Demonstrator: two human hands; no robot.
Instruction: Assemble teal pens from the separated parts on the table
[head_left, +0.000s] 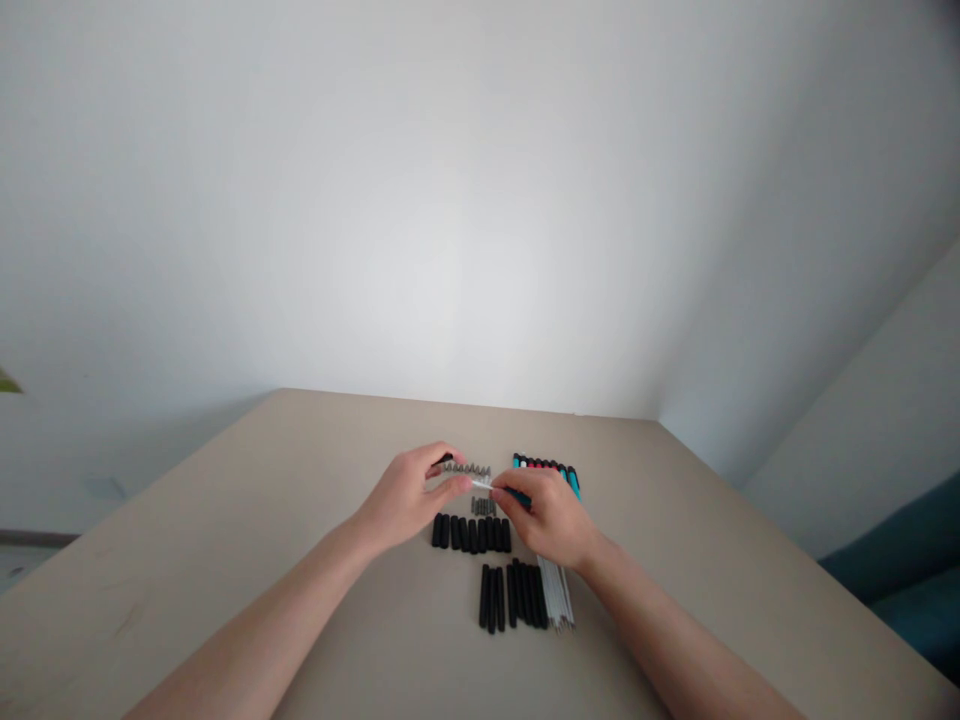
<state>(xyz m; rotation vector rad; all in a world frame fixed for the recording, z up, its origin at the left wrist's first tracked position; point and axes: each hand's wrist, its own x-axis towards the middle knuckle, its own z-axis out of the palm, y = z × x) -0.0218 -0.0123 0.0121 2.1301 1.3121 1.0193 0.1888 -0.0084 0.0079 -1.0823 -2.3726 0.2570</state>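
Note:
Over the middle of the table, my left hand (409,495) is closed, its thumb and finger pinching one end of a thin white pen refill (481,485). A small black piece (444,459) shows at its curled fingers; what it is I cannot make out. My right hand (551,515) is closed around a dark pen barrel (517,496), mostly hidden by the fingers, and the refill meets it there. Just behind the hands lies a row of small metal pen tips (466,469). Between and below the hands are several small springs (484,506).
Short black pen parts (470,535) form a row, with longer black tubes (528,594) nearer me. White refills (555,595) lie beside them, partly under my right wrist. Teal and red pen pieces (574,482) sit behind my right hand. A wall (465,250) borders the table's back.

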